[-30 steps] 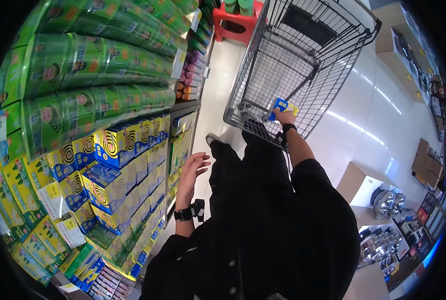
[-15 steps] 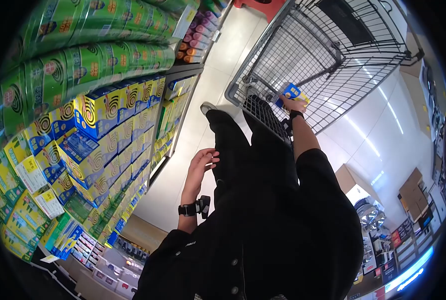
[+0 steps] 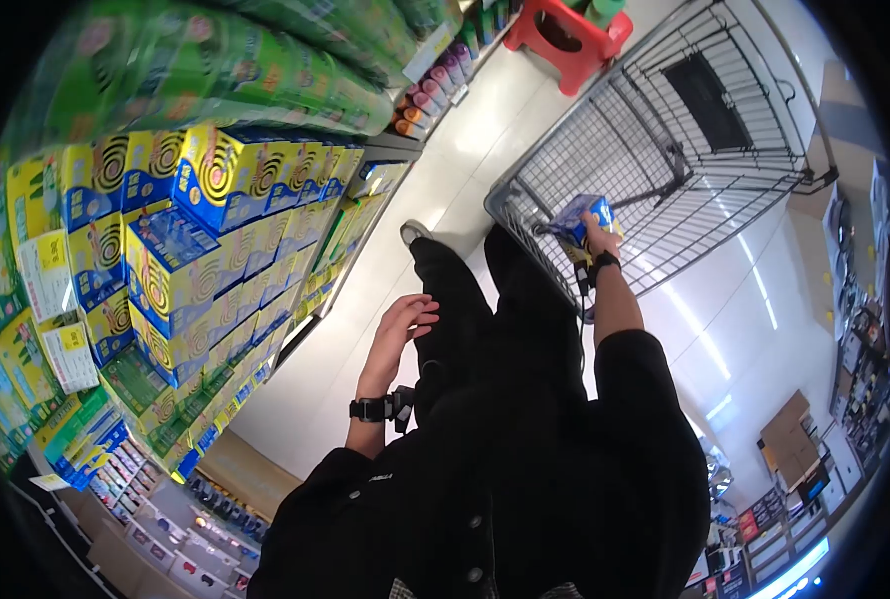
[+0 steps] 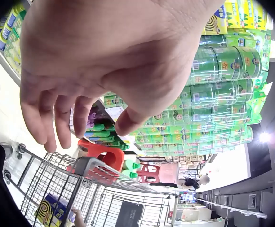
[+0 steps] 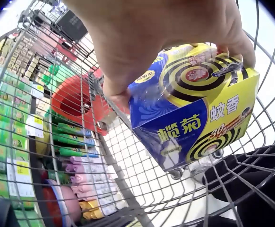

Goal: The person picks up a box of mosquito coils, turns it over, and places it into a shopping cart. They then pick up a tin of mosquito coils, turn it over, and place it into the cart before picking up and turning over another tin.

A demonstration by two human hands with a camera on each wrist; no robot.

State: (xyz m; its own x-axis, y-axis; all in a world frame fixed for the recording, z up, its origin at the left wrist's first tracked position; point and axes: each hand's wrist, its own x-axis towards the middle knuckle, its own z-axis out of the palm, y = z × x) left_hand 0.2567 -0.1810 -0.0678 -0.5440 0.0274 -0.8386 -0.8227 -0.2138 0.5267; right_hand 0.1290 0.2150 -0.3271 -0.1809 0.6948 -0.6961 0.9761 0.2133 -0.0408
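My right hand (image 3: 604, 238) grips a blue and yellow box of mosquito coils (image 5: 194, 118) from above, thumb on one side and fingers on the other. In the right wrist view the box, printed with black spirals, hangs tilted among the wires of the shopping cart (image 3: 709, 100). Apart from the cart, my left hand (image 3: 400, 324) hangs beside my leg with loosely bent fingers and nothing in them. In the left wrist view its palm (image 4: 109, 56) fills the upper part.
Stacked mosquito coil boxes (image 3: 210, 180) and green shrink-wrapped cans (image 3: 255, 75) crowd the shelf at left. Price tags (image 3: 45, 265) stick out from its edge. Beyond the cart stands a red stool (image 3: 565, 45). Cardboard (image 3: 789, 439) lies on the right.
The head view has shifted, with the cart now farther right. In my right hand the box has turned and shows more of its blue side. My left hand still hangs loosely.
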